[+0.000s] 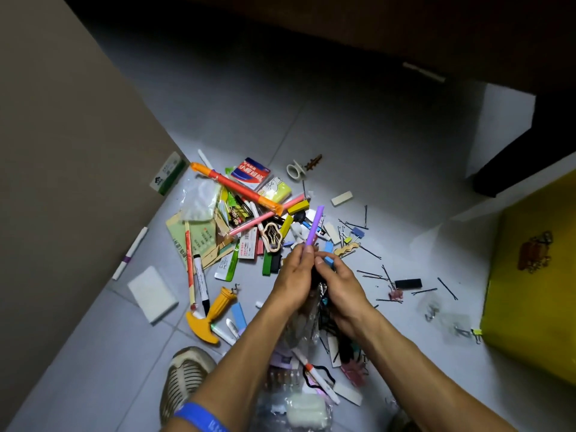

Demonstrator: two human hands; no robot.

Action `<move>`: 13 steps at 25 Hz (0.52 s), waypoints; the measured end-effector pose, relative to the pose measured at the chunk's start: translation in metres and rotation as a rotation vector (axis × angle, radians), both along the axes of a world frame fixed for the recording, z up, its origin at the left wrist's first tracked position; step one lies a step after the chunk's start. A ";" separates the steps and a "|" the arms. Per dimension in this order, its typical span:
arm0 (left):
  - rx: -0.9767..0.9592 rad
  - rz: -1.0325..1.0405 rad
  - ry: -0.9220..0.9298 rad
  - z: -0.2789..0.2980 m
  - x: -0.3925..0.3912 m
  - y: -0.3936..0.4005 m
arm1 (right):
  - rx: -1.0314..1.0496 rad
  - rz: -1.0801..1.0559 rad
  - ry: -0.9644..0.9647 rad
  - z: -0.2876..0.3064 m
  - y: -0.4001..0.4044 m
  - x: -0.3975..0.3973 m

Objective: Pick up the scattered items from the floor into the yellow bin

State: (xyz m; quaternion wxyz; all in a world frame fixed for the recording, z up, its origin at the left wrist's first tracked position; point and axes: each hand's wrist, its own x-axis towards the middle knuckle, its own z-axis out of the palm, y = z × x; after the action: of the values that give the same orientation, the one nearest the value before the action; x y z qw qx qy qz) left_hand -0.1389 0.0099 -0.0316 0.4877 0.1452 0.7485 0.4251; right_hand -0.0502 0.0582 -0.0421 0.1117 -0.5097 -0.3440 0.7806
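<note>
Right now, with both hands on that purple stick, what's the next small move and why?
Probably carry the purple stick right, over to the yellow bin and drop it. The left hand already pinches its lower end, the right hand meets it there, and the bin sits at right.

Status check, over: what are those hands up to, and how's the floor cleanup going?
Left hand pinching purple stick; right hand closed on dark bundle. Yellow bin at right. Most clutter still on floor. Nothing blocking, over.

both hands meet, left hand (294,275) and right hand (341,285) fingers curled.
</note>
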 end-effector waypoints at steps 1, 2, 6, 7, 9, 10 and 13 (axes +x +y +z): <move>0.003 -0.010 0.017 0.011 -0.001 0.004 | -0.021 -0.029 0.019 0.009 0.003 0.000; 0.004 -0.022 0.029 0.021 -0.002 0.009 | -0.035 -0.051 0.031 0.019 0.007 -0.001; 0.020 -0.030 -0.010 0.068 -0.002 0.032 | -0.045 -0.050 0.069 0.065 0.031 0.007; 0.031 -0.007 -0.024 0.080 0.004 0.039 | -0.037 -0.055 0.081 0.078 0.037 0.013; 0.046 0.011 -0.023 0.104 0.022 0.050 | -0.022 -0.078 0.087 0.101 0.047 0.028; 0.055 0.009 -0.012 0.116 0.033 0.055 | -0.013 -0.086 0.083 0.114 0.052 0.038; 0.092 0.033 0.001 0.152 0.070 0.081 | 0.021 -0.126 0.106 0.154 0.069 0.073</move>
State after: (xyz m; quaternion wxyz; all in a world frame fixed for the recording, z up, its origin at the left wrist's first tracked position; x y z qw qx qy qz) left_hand -0.0690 0.0914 0.1203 0.4730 0.1556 0.7307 0.4670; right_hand 0.0224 0.1272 0.1121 0.1840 -0.4874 -0.3129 0.7942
